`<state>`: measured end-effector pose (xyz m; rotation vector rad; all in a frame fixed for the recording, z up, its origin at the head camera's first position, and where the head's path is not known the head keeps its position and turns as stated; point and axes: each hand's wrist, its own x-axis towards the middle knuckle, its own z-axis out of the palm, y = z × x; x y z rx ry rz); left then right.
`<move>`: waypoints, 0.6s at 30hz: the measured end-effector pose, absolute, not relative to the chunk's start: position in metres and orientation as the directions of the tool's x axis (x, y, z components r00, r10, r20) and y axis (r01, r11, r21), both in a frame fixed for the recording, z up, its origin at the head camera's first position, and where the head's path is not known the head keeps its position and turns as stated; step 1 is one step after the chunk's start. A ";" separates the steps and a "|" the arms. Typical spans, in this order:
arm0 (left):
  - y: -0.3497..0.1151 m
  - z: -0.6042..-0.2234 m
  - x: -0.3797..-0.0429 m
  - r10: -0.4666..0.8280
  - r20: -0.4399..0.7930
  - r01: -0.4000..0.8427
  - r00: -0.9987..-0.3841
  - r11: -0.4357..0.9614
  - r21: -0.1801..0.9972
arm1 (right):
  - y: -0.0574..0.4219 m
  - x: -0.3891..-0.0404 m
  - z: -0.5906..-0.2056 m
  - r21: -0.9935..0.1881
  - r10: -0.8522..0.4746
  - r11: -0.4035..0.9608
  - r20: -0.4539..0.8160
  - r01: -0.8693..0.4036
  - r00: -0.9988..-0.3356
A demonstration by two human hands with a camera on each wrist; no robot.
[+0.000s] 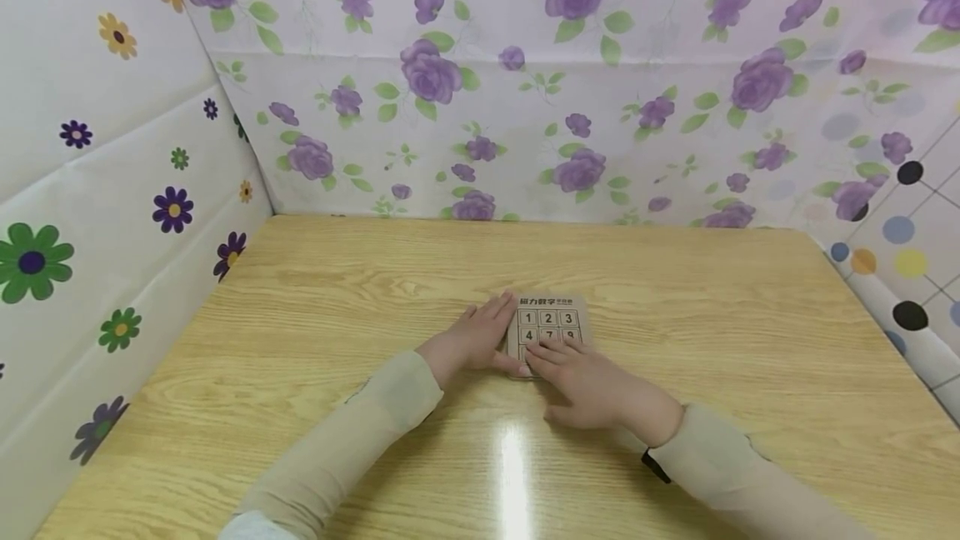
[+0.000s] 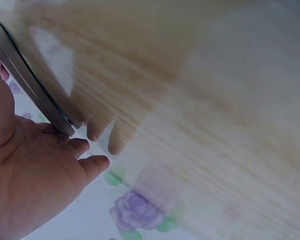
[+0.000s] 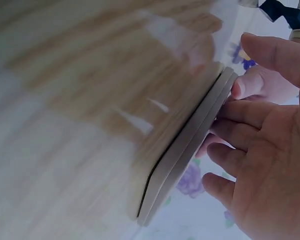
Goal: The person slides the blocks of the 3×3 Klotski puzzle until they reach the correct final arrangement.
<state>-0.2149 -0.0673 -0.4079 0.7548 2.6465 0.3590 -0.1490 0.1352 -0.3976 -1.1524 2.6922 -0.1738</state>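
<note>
A pale square number puzzle (image 1: 548,317) lies flat on the wooden table, with printed characters across its top and framed numbered tiles below. Along its left edge rests my left hand (image 1: 480,338), fingers stretched forward and thumb at the near left corner. My right hand (image 1: 592,382) reaches in from the right; its extended fingertips touch the tile face and cover the lower rows. The left wrist view has the puzzle's thin edge (image 2: 35,80) between thumb and fingers. From the right wrist, the puzzle's side (image 3: 185,150) shows with the right fingers over its face.
The glossy wood-grain table (image 1: 360,273) surrounds the puzzle and reflects light near the front. Behind it hangs a cloth with purple roses (image 1: 431,73). A flower-print cloth (image 1: 67,190) borders the left, a dotted one (image 1: 911,265) the right. A dark band (image 1: 656,467) shows at the right wrist.
</note>
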 end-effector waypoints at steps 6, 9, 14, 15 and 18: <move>-0.066 -0.408 -0.215 0.549 -0.271 0.456 -0.791 0.824 0.337 | 0.137 -0.150 -0.399 -0.193 -0.719 0.694 -0.160 -0.693 -0.676; -0.066 -0.409 -0.215 0.550 -0.268 0.458 -0.791 0.823 0.337 | 0.144 -0.150 -0.399 -0.195 -0.708 0.706 -0.154 -0.681 -0.690; -0.066 -0.410 -0.215 0.549 -0.263 0.459 -0.793 0.823 0.333 | 0.161 -0.146 -0.395 -0.204 -0.673 0.737 -0.144 -0.644 -0.725; -0.066 -0.410 -0.215 0.549 -0.263 0.460 -0.793 0.823 0.332 | 0.164 -0.145 -0.395 -0.206 -0.667 0.743 -0.144 -0.637 -0.731; -0.067 -0.410 -0.216 0.545 -0.271 0.457 -0.793 0.827 0.326 | 0.171 -0.143 -0.395 -0.202 -0.652 0.756 -0.144 -0.623 -0.744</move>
